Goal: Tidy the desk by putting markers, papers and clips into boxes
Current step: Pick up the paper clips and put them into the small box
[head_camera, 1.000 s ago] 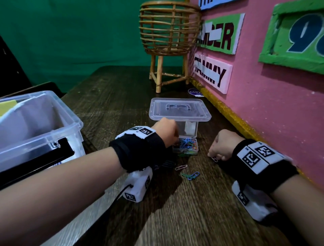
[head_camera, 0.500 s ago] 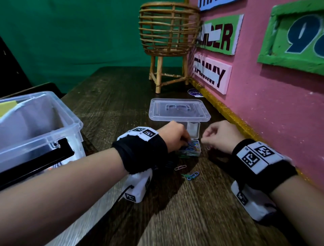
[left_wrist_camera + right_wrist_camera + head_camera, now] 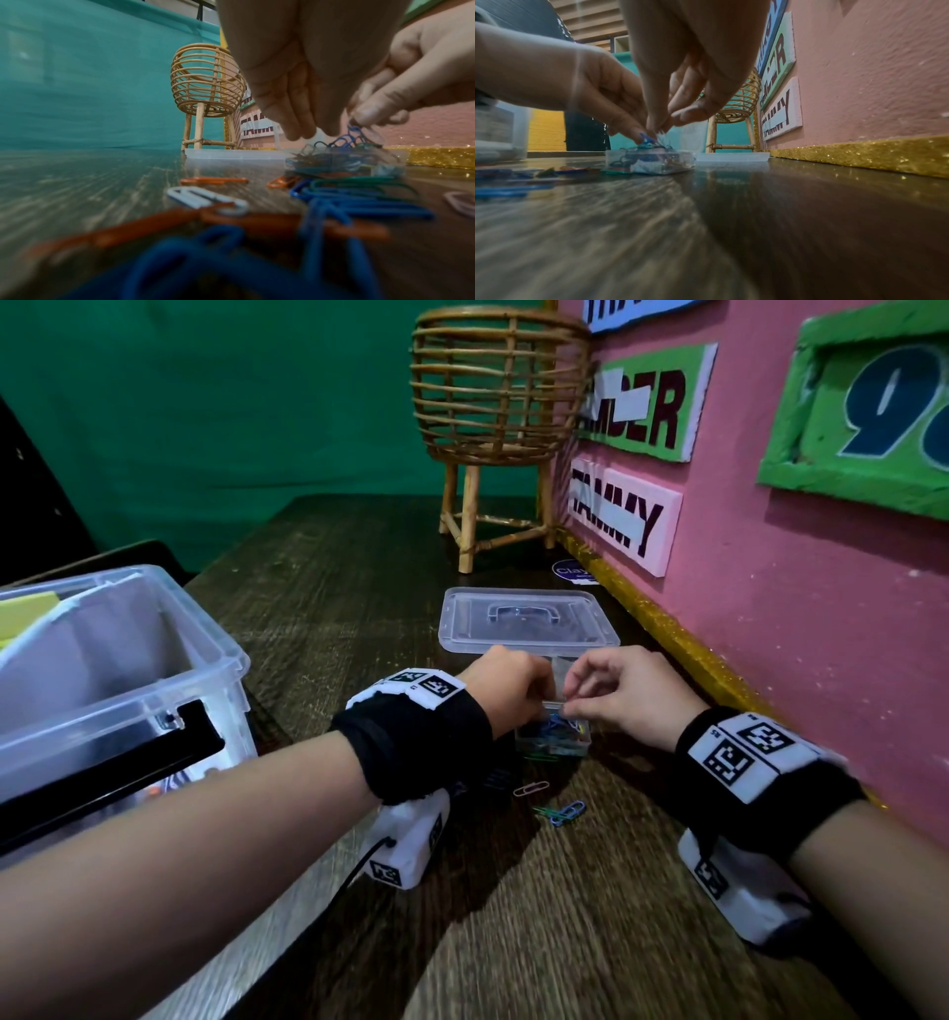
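A small clear box (image 3: 552, 739) full of coloured paper clips stands mid-desk, also seen in the right wrist view as the box (image 3: 652, 162). My left hand (image 3: 513, 690) is over its left side, fingers pointing down with tips on the pile (image 3: 303, 132). From the right, my right hand (image 3: 606, 695) pinches a paper clip just above the pile (image 3: 356, 126). Loose clips lie nearer me: a pink one (image 3: 530, 788), a blue and green pair (image 3: 562, 814), and several more (image 3: 213, 180) under my left wrist.
The box's clear lid (image 3: 529, 621) lies flat just behind it. A large clear bin (image 3: 154, 660) holding papers stands at the left. A rattan basket stand (image 3: 495, 403) is at the back. The pink wall (image 3: 770, 634) with a gold strip (image 3: 667, 629) borders the right.
My right hand lifted off the desk at the right and moved left to above the small box. My left hand stayed at the box, shifting a little forward.
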Tool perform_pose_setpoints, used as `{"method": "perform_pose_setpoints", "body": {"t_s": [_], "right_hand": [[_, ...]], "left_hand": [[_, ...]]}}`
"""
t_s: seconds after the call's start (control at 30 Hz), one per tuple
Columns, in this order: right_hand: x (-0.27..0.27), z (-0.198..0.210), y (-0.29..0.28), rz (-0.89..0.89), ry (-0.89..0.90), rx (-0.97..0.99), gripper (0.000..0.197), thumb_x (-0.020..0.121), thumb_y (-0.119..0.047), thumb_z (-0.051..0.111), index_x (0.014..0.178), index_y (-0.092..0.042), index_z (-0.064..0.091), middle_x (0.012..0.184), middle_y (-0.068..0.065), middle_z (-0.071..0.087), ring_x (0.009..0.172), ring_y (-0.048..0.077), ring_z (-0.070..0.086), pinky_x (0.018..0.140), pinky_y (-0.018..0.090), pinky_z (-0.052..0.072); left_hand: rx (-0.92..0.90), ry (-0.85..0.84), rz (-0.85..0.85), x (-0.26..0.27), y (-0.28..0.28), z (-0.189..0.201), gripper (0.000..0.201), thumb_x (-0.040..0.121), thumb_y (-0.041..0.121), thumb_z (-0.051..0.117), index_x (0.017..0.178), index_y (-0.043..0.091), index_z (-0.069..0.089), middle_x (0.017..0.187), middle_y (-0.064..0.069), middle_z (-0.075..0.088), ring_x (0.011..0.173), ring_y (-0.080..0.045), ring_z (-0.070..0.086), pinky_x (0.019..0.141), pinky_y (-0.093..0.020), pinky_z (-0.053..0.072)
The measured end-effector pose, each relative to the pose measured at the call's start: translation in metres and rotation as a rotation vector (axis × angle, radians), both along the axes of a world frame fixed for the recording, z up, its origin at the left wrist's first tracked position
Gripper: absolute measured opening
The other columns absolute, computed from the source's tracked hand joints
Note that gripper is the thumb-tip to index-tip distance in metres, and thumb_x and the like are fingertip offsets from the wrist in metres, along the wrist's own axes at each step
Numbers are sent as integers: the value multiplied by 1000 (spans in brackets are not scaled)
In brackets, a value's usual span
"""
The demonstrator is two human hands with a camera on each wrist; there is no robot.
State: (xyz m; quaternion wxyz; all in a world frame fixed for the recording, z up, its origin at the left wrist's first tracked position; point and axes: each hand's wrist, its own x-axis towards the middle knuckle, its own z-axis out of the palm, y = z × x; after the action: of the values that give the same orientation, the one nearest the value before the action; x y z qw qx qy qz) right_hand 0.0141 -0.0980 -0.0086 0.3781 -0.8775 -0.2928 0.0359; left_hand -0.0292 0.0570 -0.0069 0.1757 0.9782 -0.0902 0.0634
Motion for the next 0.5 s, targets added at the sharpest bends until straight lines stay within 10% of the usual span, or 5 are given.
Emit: {"method": "perform_pose_setpoints", "body": {"t_s": [0.3, 0.5], "right_hand": [[0, 0, 1, 49, -1, -81, 27, 73, -2, 73, 68, -23, 58, 71, -7, 63, 63, 2, 56, 56, 1, 42], [9, -4, -3, -172, -109, -47, 21, 76, -10, 70, 66, -25, 59, 76, -2, 61, 72, 14, 55, 69, 21, 41]], "left_hand": [[25, -107, -199, -34, 17, -1, 10, 83, 17, 63, 86, 10, 70, 84, -7, 72, 78, -23, 66, 72, -24, 49], [135, 88, -300, -37, 9, -9, 30, 91, 23, 55, 119, 15, 63, 114, -10, 65, 103, -23, 62, 92, -26, 45]]}}
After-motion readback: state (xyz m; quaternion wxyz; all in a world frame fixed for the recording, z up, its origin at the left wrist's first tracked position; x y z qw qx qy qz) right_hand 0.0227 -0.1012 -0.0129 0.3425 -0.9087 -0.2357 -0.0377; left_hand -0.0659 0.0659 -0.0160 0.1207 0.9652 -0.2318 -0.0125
